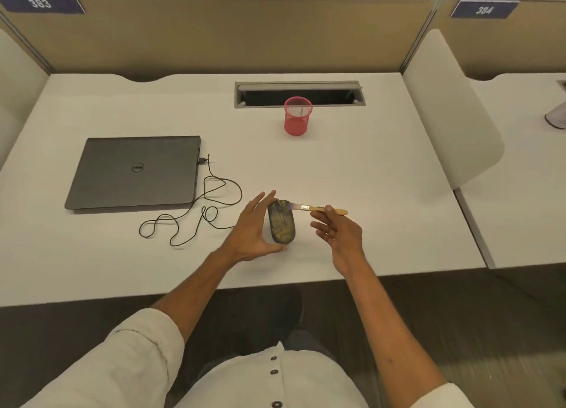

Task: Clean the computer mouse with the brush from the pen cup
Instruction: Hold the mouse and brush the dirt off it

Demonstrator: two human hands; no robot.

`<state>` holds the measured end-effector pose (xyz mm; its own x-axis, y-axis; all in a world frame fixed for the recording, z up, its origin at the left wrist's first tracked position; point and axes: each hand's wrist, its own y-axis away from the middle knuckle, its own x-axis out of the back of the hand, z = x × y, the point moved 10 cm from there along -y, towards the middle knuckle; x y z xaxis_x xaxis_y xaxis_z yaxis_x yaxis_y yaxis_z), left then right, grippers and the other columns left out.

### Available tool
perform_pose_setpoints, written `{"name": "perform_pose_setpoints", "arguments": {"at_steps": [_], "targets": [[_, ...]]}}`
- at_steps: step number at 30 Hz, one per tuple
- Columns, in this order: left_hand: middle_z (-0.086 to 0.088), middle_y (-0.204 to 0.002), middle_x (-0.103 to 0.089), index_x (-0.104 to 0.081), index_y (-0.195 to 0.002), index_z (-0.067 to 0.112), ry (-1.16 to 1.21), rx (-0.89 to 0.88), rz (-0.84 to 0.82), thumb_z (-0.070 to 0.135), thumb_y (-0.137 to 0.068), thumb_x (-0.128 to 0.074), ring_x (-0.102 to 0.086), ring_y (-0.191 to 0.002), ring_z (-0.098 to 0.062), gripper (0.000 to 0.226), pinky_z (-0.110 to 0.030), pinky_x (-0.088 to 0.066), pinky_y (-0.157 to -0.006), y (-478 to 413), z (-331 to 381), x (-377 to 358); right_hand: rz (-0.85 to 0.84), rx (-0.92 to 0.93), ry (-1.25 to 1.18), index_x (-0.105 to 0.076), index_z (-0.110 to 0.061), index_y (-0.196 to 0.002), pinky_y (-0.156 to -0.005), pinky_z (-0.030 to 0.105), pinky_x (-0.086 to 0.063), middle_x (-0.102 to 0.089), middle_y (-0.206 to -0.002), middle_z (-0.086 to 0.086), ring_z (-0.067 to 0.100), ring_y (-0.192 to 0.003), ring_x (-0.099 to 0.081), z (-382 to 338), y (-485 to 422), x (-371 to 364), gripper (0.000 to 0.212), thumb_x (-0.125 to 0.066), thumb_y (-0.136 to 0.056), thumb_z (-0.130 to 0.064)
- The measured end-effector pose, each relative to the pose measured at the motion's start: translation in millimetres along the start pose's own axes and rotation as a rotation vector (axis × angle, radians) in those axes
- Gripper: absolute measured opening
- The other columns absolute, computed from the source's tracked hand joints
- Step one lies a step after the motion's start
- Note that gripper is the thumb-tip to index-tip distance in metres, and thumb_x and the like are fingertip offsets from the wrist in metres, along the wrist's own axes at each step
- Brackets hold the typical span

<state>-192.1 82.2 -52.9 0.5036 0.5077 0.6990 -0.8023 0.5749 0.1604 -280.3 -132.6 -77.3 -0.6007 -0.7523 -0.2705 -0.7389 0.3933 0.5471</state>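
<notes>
Left hand (254, 230): open, fingers straight along the mouse's left side, thumb at its near end.
Mouse (281, 223): dark, smudged with yellowish dust; on the white worktop (367, 168) near the front edge, between both hands.
Right hand (337, 233): pinching the brush handle between thumb and forefinger, other fingers loosely spread.
Brush (318, 208): wooden handle, metal ferrule, lying level; bristles touch the mouse's far end.
Cable (199, 211): loops left of the mouse, plugged into the laptop.
Laptop (134, 171): grey, lid closed, far left.
Pen cup (297, 116): pink mesh, upright, well behind the mouse, just before the cable hatch (300, 94).
</notes>
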Motion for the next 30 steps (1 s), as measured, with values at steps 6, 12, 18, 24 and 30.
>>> {"name": "perform_pose_setpoints", "arguments": {"at_steps": [6, 12, 18, 24, 30], "targets": [[0.014, -0.177, -0.019, -0.008, -0.171, 0.037, 0.011, -0.052, -0.034, 0.062, -0.07, -0.094, -0.007, -0.168, -0.011, 0.134, -0.044, -0.021, -0.136, 53, 8, -21, 0.143, 0.121, 0.021, -0.081, -0.011, -0.115, -0.078, 0.031, -0.066, -0.085, -0.104, 0.008, 0.028, -0.094, -0.083, 14, 62, 28, 0.027, -0.073, -0.104, -0.035], [0.016, -0.179, -0.01, -0.005, -0.17, 0.041, 0.01, -0.098, -0.115, 0.069, -0.071, -0.09, -0.006, -0.168, -0.012, 0.133, -0.05, -0.022, -0.136, 104, 6, -43, 0.23, 0.15, 0.075, -0.081, -0.012, -0.111, -0.071, 0.026, -0.066, -0.086, -0.098, 0.005, 0.025, -0.089, -0.084, 40, 114, 45, 0.021, -0.071, -0.106, -0.029], [0.018, -0.18, -0.005, -0.011, -0.17, 0.037, -0.006, -0.144, -0.139, 0.067, -0.072, -0.09, -0.002, -0.168, -0.011, 0.13, -0.049, -0.019, -0.136, 131, 5, -53, 0.235, 0.122, 0.091, -0.081, -0.012, -0.112, -0.07, 0.027, -0.066, -0.086, -0.098, 0.005, 0.026, -0.088, -0.084, 60, 140, 56, 0.018, -0.072, -0.105, -0.027], [0.018, -0.18, -0.003, -0.014, -0.17, 0.033, -0.005, -0.145, -0.146, 0.064, -0.072, -0.091, 0.001, -0.168, -0.009, 0.128, -0.051, -0.018, -0.137, 141, 13, -61, 0.249, 0.101, 0.185, -0.083, -0.01, -0.108, -0.063, 0.021, -0.064, -0.085, -0.092, 0.004, 0.026, -0.08, -0.083, 57, 141, 67, 0.021, -0.074, -0.104, -0.029], [0.018, -0.18, -0.003, -0.012, -0.17, 0.035, 0.001, -0.137, -0.171, 0.062, -0.074, -0.091, 0.001, -0.168, -0.009, 0.128, -0.052, -0.016, -0.137, 145, 22, -79, 0.258, 0.102, 0.261, -0.083, -0.015, -0.101, -0.062, 0.023, -0.062, -0.085, -0.089, 0.002, 0.021, -0.07, -0.08, 50, 134, 72, 0.019, -0.072, -0.105, -0.03]]}}
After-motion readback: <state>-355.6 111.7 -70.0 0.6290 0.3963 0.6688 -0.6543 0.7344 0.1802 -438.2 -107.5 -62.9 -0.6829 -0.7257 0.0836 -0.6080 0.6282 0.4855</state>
